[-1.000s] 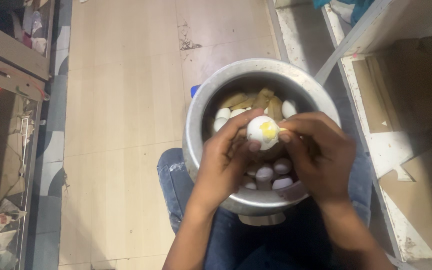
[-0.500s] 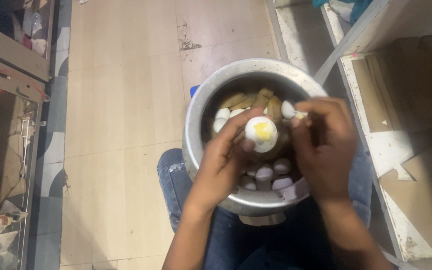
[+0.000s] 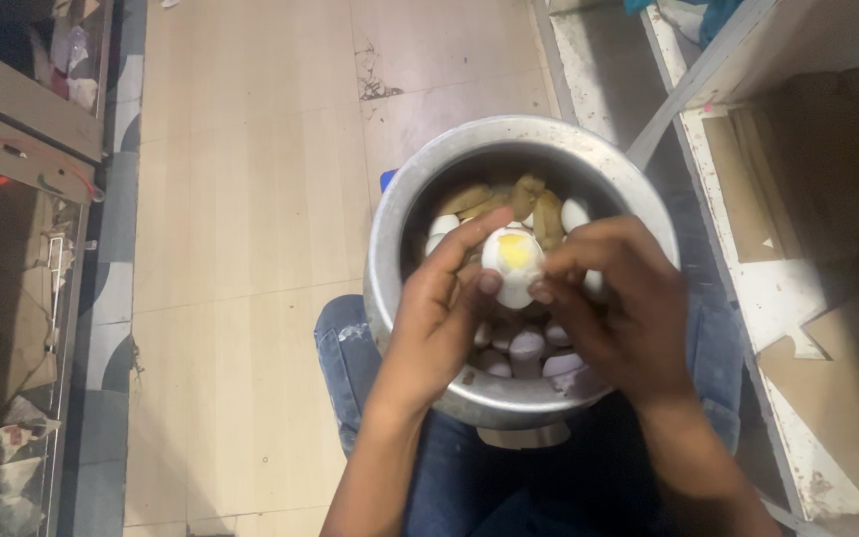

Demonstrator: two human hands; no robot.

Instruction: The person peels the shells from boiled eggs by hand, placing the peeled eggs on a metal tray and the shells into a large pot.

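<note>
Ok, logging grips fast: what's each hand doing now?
Left hand: closed on the peeled boiled egg.
Right hand: fingertips pinching the same egg, over the metal pot.

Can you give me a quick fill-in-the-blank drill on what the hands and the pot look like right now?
1. Both the left hand and the right hand hold one peeled ____ over the pot.
2. The egg shows a ____ patch of yolk on top.
3. The round metal pot rests on the person's ____, which is clad in blue jeans.
4. Inside the pot, the brown pieces lie at the ____ side from the person.

Missing words: egg; yellow; lap; far
</note>
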